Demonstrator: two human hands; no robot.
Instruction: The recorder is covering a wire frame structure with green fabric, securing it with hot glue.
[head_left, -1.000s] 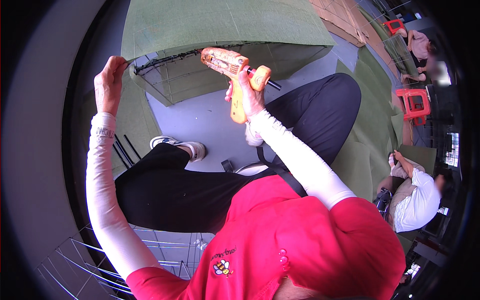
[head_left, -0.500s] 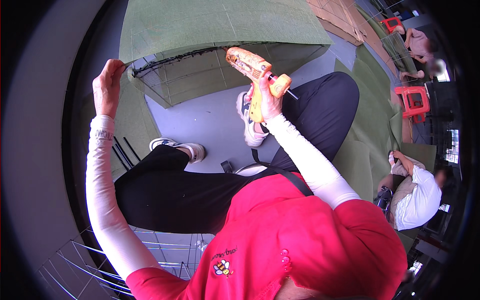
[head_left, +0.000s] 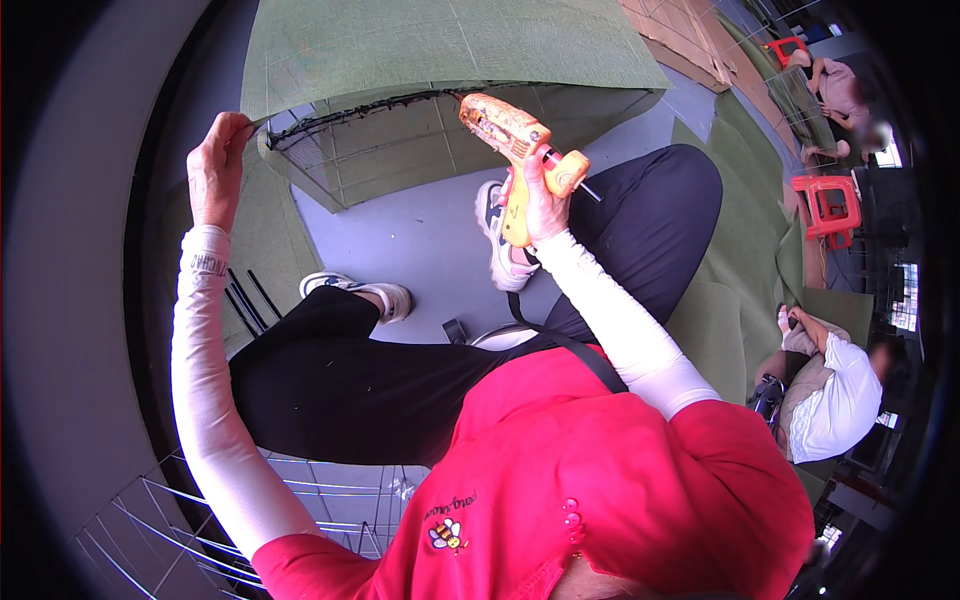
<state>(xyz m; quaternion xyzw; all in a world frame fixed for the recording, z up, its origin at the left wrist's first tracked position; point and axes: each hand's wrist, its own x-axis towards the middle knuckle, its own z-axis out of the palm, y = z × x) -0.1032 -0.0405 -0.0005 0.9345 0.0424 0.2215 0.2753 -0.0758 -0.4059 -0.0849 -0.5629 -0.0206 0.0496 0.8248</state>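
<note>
My right hand (head_left: pixel 544 205) is wrapped round the handle of a worn orange glue gun (head_left: pixel 507 128), with a dark glue stick (head_left: pixel 592 190) poking out of its rear. The gun's nozzle meets the edge of a wire frame (head_left: pixel 345 165) along a black line of glue (head_left: pixel 350 112). Over the frame lies green mesh cloth (head_left: pixel 440 45), its near edge lifted a little off the wire. At the left corner my left hand (head_left: pixel 215 172) pinches the cloth's edge between thumb and fingers.
Black sticks (head_left: pixel 250 300) lie on the floor beside my left knee. A wire rack (head_left: pixel 170 530) stands at lower left. Green cloth (head_left: pixel 730 260) spreads on the right, near a red stool (head_left: pixel 828 207). Two other people sit farther right; cardboard (head_left: pixel 680 40) is at the back.
The glue gun has shifted slightly to the right along the frame's edge. My left hand still pinches the cloth corner, a touch higher.
</note>
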